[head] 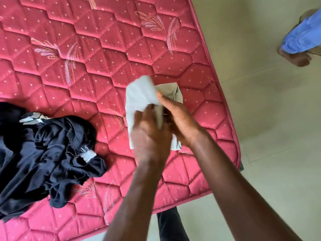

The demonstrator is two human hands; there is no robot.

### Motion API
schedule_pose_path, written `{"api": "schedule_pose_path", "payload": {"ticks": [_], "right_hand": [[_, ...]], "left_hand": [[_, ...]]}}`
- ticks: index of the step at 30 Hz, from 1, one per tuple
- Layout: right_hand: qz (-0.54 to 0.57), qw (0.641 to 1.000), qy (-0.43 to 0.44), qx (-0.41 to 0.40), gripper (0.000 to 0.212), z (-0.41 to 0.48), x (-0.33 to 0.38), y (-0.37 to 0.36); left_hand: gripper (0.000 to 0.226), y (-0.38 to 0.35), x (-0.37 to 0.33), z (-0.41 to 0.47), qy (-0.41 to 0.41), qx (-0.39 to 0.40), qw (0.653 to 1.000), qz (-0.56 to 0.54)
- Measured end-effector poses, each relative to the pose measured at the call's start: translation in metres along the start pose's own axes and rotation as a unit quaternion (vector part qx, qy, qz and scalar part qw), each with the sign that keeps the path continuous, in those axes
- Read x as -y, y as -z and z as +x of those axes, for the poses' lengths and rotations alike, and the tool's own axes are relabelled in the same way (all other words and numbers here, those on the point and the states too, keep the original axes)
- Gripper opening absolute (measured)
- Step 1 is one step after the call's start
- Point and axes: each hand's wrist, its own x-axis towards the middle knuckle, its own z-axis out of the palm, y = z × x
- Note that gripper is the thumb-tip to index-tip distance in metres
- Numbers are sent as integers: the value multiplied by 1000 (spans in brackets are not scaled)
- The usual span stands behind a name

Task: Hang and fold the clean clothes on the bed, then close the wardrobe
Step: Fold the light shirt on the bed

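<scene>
Both my hands hold a small pale grey cloth (139,95) above the right part of the red quilted mattress (86,63). My left hand (150,134) grips its near side, blurred by motion. My right hand (178,120) pinches it from the right, thumb on top. The cloth is partly folded, one flap standing up. A crumpled heap of black clothes (46,150) with small white tags lies on the mattress at the lower left, apart from my hands. No wardrobe is in view.
The mattress's right edge (224,94) and near corner border a pale tiled floor (269,136). Another person's foot and blue trouser leg (302,39) stand on the floor at the upper right. My own dark trouser leg (171,225) shows below the bed.
</scene>
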Motion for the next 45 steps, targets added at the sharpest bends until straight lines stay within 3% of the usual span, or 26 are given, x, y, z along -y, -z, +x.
{"api": "schedule_pose_path", "payload": {"ticks": [2, 3, 6, 9, 12, 14, 17, 19, 22, 24, 25, 27, 30, 33, 35, 38, 40, 42, 45], "right_hand": [[-33, 995, 41, -82, 10, 3, 1, 27], [-50, 990, 52, -119, 12, 4, -1, 38], [-98, 972, 61, -205, 21, 13, -9, 68], [-178, 943, 80, -271, 16, 24, -18, 82], [-187, 936, 89, -286, 14, 28, -22, 74], [-215, 922, 89, -311, 8, 30, -28, 67], [-205, 910, 74, -353, 18, 36, -34, 62], [-186, 908, 70, -368, 27, 36, -25, 52], [-73, 944, 39, -320, 21, 23, 2, 35], [96, 979, -26, -178, 27, 1, 26, 29], [184, 976, -40, -108, 39, -11, 36, 29], [254, 966, -26, -46, 51, -25, 45, 33], [192, 977, -6, -98, 45, -24, 32, 38], [146, 973, -63, -166, 37, -17, -1, 38], [133, 966, -69, -212, 31, -9, -30, 42], [32, 942, 34, -334, 15, -5, -60, 41], [-111, 892, 129, -418, 19, -13, -71, 32], [-155, 884, 155, -413, 18, -24, -80, 19], [-145, 912, 91, -373, 15, -23, -100, 5]], "left_hand": [[42, -27, -10, 0, -6, 87, 996, -16], [38, -35, -10, 0, -6, 108, 994, -22], [51, -35, 5, 5, 16, 18, 999, -45], [72, -25, 37, 16, 132, -49, 989, -41], [104, -22, 62, 36, 274, 42, 942, -191], [106, -22, 67, 43, 316, 82, 904, -275], [73, -17, 54, 48, 293, 159, 871, -362], [41, -6, 40, 51, 256, 190, 877, -360], [33, 22, 17, 59, 137, 139, 955, -223], [35, 41, 0, 57, -14, 64, 998, -25], [34, 47, -4, 54, -91, 11, 994, 67], [32, 49, -5, 45, -213, -82, 956, 185], [41, 17, 28, 29, -288, -100, 904, 298], [54, -29, 75, 13, -293, -28, 898, 326], [62, -46, 90, -1, -265, 1, 916, 301], [58, -48, 87, -17, -166, -5, 964, 206], [45, -42, 85, -27, -95, -31, 987, 126], [26, -40, 87, -32, -52, -41, 997, 29], [11, -42, 90, -31, -4, -27, 999, -39]]}}
